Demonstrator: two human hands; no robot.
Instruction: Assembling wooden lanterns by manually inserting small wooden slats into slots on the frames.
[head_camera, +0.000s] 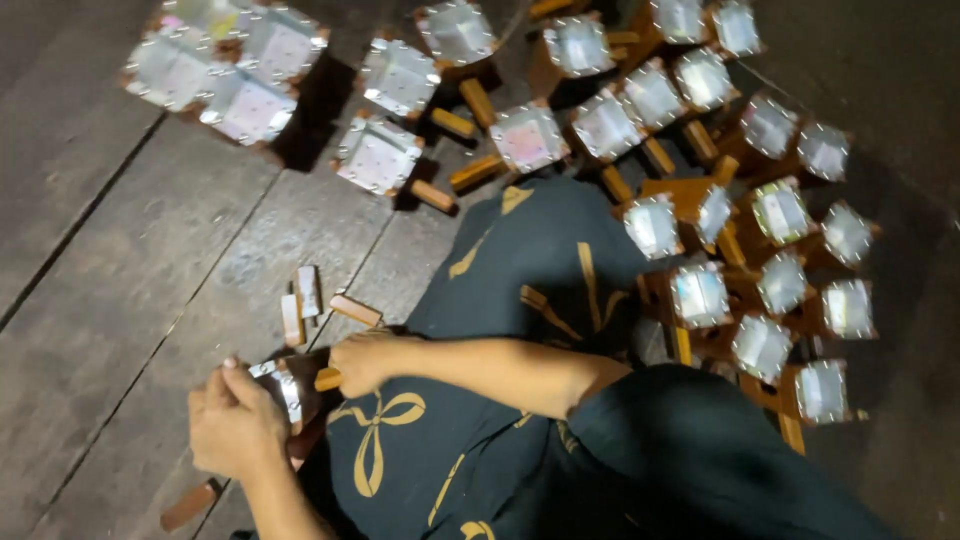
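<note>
My left hand (235, 420) grips a small wooden stool (285, 385) with a shiny metal-covered top, held low beside my knee. My right hand (365, 360) reaches across my dark, gold-patterned clothing (500, 330) and pinches a short wooden peg (328, 379) at the stool's side. Loose wooden pieces (305, 300) lie on the plank floor just beyond both hands. One more brown wooden piece (190, 505) lies near my left wrist.
Several finished small stools with reflective square tops spread over the floor: a cluster at top left (230, 70), others across the top (525, 135), and a dense pile at right (780, 280). Grey wooden floorboards (100, 280) run diagonally on the left.
</note>
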